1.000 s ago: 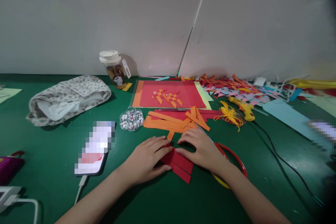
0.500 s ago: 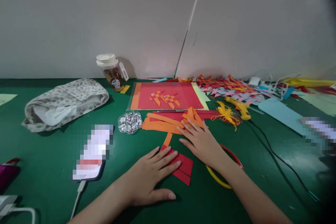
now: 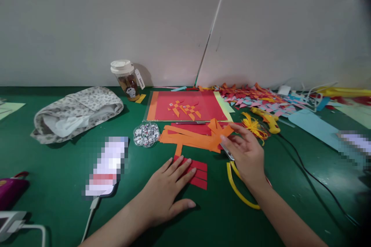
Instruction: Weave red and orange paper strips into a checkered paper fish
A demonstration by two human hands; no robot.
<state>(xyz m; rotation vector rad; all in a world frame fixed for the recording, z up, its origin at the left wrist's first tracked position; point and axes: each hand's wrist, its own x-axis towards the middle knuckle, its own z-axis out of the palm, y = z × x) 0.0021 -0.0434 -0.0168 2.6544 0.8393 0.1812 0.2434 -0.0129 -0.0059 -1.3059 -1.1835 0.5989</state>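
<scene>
My left hand (image 3: 165,189) lies flat, fingers spread, on a red paper cut into strips (image 3: 199,178). From the far side of that paper an orange paper strip (image 3: 179,149) sticks out; its other end is hidden. Between thumb and fingers, my right hand (image 3: 247,154) pinches an orange paper strip (image 3: 226,131) at the right end of a pile of orange paper (image 3: 185,139). Partly covered by my right hand and wrist are scissors with yellow handles (image 3: 239,196). Woven paper fish (image 3: 189,111) with stuck-on eyes rest on a red sheet (image 3: 211,102) behind the pile.
A container of googly eyes (image 3: 146,135), a phone (image 3: 108,166), a fabric bundle (image 3: 78,114) and a lidded cup (image 3: 126,79) stand or lie leftward. Yellow string (image 3: 253,126), a yellow glue gun (image 3: 268,120) with its cord, and paper scraps (image 3: 249,94) lie rightward.
My right hand has risen from lying flat on the orange paper, moved right, and closed on an orange strip. The red paper has turned straighter under my left hand.
</scene>
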